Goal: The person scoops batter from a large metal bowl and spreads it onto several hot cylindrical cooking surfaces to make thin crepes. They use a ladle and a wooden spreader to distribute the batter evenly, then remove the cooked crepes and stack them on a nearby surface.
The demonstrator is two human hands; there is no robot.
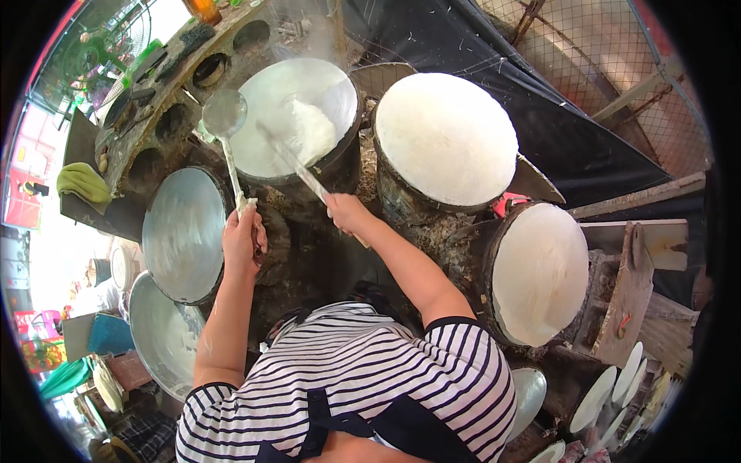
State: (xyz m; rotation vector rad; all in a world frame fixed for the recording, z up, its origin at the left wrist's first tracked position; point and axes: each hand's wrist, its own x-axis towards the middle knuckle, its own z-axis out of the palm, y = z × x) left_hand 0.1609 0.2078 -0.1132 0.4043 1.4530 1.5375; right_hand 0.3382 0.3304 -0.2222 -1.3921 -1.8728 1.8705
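My left hand [244, 239] is closed on the batter-smeared handle of a metal ladle [224, 113], whose round bowl is raised at the left rim of the back pan [266, 143]. My right hand [347, 214] grips a long flat stick [307, 176], angled over that pan; its far end is blurred beside a patch of thick white batter [312, 131]. The pan sits on a blackened round stove. At the back right, another pan [444, 139] is covered by a white layer. Left of my left hand is a grey, thinly streaked pan [181, 235].
A coated pan [539, 274] stands at right, a large metal basin [158, 336] at lower left. A holed stove ledge [177, 73] carries dark objects and a green cloth [83, 184]. Beyond are a fan [93, 58], black sheeting, wire mesh, boards and several white discs [594, 397].
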